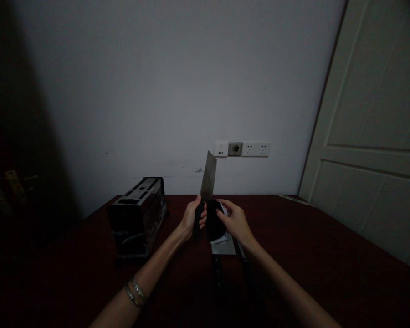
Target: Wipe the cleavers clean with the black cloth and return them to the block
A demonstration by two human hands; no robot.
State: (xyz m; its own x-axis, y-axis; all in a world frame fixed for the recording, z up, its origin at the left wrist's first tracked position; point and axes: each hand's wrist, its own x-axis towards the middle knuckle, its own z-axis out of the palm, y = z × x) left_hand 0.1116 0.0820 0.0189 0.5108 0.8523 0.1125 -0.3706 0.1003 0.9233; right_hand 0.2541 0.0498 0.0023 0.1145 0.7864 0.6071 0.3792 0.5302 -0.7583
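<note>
Head view | scene is being seen from the wearer's head | tabletop [287, 264] is being looked down upon | wall [174, 91] is being faced nearly square-on | left hand [191, 217] and right hand [236, 223] are being framed closer than the wall

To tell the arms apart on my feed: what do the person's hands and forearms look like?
The left hand and right hand are ungloved. No sleeve shows on the left forearm or right forearm. The left one wears a silvery bracelet of two bands; the right shows none. It is too dim to make out rings or markings.
</note>
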